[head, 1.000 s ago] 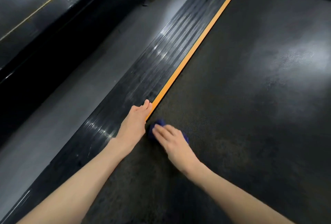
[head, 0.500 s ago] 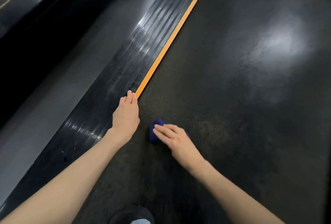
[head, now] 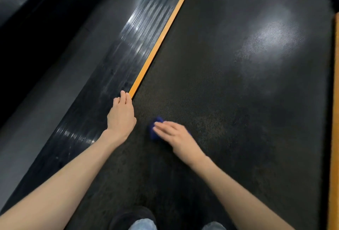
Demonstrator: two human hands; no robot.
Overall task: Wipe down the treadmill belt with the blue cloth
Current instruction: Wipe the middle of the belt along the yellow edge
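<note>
The cloth (head: 153, 130) lies bunched on the belt (head: 238, 92), near the belt's left edge and close to the person. The right hand (head: 177, 136) lies flat on it, fingers (head: 163, 126) straight and close together, pressing it down rather than pinching it. Only a dark blue lump shows past the fingertips on the left, and the rest is hidden under the hand. The hand is slightly blurred, so how much cloth sits beneath it cannot be told.

The left hand (head: 121, 117) holds nothing. It rests with straight, closed fingers where the ribbed rail (head: 132, 51) meets the belt, its fingertips at the point where the orange strip (head: 161, 33) passes behind them. A narrow band of belt separates it from the cloth. It looks like a brace for the body's weight.

The belt's long axis runs away from the person, leaning up and to the right in the view, parallel to the strip. The right hand's fingers point across that axis, toward the left edge. From the cloth, nearly all of the belt lies ahead and to the right, out to a second strip (head: 335, 119) at the right border. The coming strokes therefore probably go forward or rightward, away from the left hand, and the right hand, already on the cloth, is placed to make them.
</note>
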